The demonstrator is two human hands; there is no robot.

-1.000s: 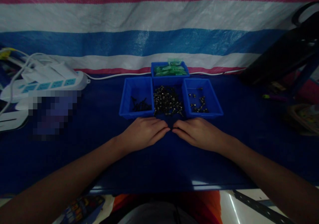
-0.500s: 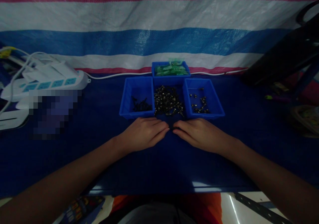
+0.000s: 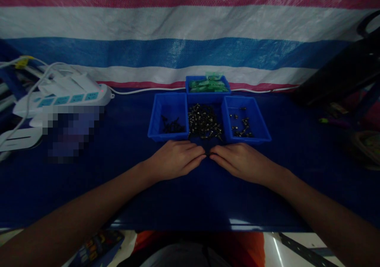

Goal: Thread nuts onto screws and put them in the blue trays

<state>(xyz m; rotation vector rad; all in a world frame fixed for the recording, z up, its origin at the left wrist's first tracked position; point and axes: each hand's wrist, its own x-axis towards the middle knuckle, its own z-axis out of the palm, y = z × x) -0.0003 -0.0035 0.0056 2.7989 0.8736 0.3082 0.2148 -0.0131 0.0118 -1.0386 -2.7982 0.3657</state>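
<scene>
Left hand (image 3: 175, 160) and right hand (image 3: 239, 161) are laid flat on the tabletop (image 3: 190, 195), fingers together, nothing held, fingertips nearly met. Just beyond, a screw pile (image 3: 204, 122) is flanked by two blue bins (image 3: 169, 118).

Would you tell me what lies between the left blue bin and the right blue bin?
In the head view, a heap of small dark screws lies between the left blue bin and the right blue bin.
</scene>
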